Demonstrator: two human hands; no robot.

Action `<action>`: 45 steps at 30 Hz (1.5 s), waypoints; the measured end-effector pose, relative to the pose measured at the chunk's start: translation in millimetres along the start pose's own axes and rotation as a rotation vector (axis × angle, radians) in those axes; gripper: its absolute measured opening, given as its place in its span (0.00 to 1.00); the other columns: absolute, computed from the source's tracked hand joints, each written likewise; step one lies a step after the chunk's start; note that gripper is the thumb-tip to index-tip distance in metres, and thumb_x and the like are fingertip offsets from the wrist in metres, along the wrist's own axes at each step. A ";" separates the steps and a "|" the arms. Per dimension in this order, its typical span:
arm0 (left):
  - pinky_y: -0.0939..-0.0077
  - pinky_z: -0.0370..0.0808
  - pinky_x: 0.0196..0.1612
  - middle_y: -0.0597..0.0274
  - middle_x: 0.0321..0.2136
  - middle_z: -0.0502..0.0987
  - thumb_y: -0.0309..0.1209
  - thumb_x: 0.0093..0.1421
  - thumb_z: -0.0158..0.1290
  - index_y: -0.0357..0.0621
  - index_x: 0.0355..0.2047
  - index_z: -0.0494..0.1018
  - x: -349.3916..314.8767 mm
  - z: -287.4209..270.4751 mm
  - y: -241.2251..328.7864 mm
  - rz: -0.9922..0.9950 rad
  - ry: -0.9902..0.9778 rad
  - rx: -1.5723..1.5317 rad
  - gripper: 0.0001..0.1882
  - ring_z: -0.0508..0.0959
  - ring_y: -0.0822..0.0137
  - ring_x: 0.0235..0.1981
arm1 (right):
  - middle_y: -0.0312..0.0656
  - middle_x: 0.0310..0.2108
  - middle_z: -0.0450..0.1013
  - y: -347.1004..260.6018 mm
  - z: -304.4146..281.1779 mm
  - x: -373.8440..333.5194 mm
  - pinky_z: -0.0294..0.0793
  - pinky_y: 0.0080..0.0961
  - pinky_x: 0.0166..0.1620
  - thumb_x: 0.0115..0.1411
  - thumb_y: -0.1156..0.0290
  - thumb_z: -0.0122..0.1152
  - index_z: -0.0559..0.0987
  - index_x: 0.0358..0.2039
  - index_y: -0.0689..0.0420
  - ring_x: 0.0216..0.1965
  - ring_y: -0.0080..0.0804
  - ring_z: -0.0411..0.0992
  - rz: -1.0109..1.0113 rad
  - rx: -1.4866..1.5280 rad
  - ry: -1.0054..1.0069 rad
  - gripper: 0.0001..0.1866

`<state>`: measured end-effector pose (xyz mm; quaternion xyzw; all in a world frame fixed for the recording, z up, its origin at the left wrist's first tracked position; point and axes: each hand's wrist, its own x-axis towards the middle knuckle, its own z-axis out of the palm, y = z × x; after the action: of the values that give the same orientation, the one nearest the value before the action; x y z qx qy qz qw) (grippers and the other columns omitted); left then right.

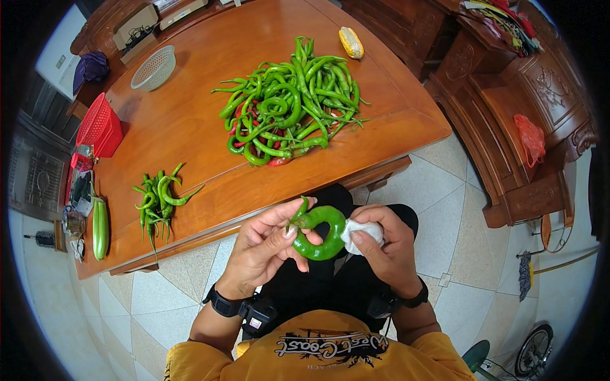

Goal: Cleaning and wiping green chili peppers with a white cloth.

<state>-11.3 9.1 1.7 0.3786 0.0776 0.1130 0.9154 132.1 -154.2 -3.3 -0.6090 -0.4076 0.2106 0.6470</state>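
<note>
"Where is the green pepper (318, 251) from the fingers?"

"Between them, in front of the torso. The left hand (262, 249) pinches its stem end; the right hand (392, 249) grips a white cloth (365, 238) against its right side."

"Its long axis?"

"Not straight: it curls into a near ring, a left fingertip showing inside the loop."

"Which hand is nearer?"

"Both are at it, the left directly, the right through the cloth. I'd say that bend matters most in turning it."

"Anything in the way?"

"Not between cloth and pepper, though the left fingers cover part of the stem end. Just beyond is the table (210, 184) edge; leftward on it, a small pepper bunch (155, 202). Farther off sits the large pepper heap (286, 105), then a corn cob (351, 42)."
</note>
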 end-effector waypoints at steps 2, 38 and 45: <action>0.74 0.81 0.31 0.47 0.47 0.71 0.26 0.63 0.46 0.36 0.57 0.61 -0.3 0.7 1.5 -0.035 -0.030 0.026 0.22 0.77 0.63 0.41 | 0.42 0.35 0.73 -1.3 0.5 2.2 0.70 0.19 0.38 0.57 0.75 0.58 0.72 0.37 0.62 0.34 0.24 0.71 -0.036 -0.009 0.016 0.09; 0.84 0.74 0.40 0.61 0.37 0.77 0.25 0.55 0.59 0.34 0.49 0.70 1.5 21.5 -12.1 -0.038 0.132 0.594 0.21 0.76 0.78 0.35 | 0.43 0.34 0.70 0.8 10.9 4.4 0.71 0.25 0.33 0.46 0.81 0.66 0.75 0.31 0.59 0.33 0.35 0.72 -0.225 -0.394 0.121 0.12; 0.82 0.76 0.36 0.60 0.33 0.75 0.24 0.52 0.60 0.34 0.50 0.70 4.9 16.8 -16.5 0.181 0.151 0.902 0.24 0.77 0.75 0.31 | 0.44 0.35 0.69 -12.0 12.9 5.6 0.72 0.26 0.35 0.46 0.83 0.64 0.75 0.35 0.59 0.33 0.37 0.71 -0.201 -0.337 -0.025 0.14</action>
<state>-0.3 -12.3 1.5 0.7348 0.1520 0.1744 0.6376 122.5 -143.9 8.8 -0.6624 -0.5038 0.0811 0.5485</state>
